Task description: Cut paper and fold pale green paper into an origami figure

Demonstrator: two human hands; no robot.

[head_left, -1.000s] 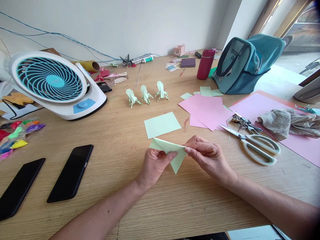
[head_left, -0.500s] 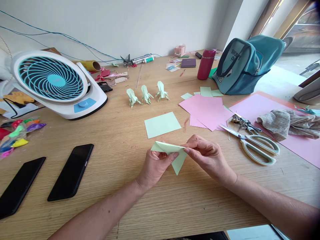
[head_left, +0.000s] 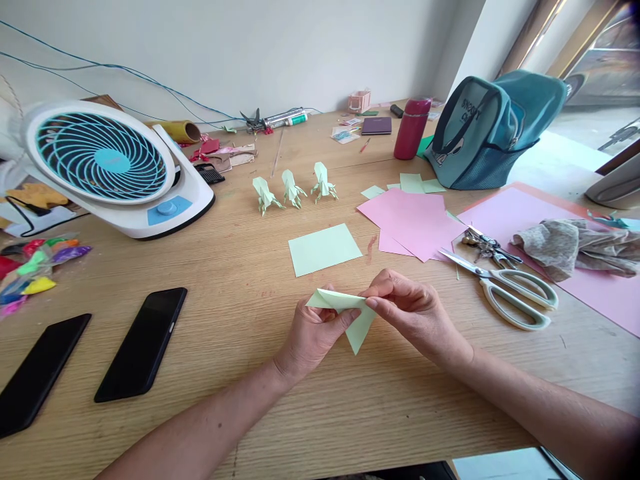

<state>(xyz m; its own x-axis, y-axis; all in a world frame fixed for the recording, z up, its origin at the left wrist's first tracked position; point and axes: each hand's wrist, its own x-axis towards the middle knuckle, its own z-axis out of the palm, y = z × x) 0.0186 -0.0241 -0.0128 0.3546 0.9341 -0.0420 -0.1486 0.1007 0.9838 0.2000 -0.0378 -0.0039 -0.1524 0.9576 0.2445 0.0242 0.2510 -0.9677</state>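
Note:
A pale green sheet of folded paper [head_left: 361, 328] is held above the wooden table between both hands. My left hand [head_left: 315, 333] is closed on its left part, the thumb lying across the front. With thumb and index finger, my right hand [head_left: 407, 310] pinches the fold at the right end. One pointed flap hangs down between the hands, and another point sticks out to the upper left. Just beyond lies a flat pale green sheet [head_left: 325, 250]. Farther back stand three folded paper figures, the nearest to the right being a green paper figure [head_left: 324, 181].
Scissors [head_left: 517, 287] lie right of my right hand, near pink paper sheets [head_left: 420, 220] and a grey cloth [head_left: 575, 247]. Two phones, one a black phone [head_left: 143, 343], rest at left below a fan [head_left: 113, 160]. A red bottle [head_left: 413, 130] and blue backpack [head_left: 495, 133] stand behind.
The folded paper has tilted slightly, its left tip shifting a little to the right and down. My left thumb has moved slightly right; both hands keep their hold.

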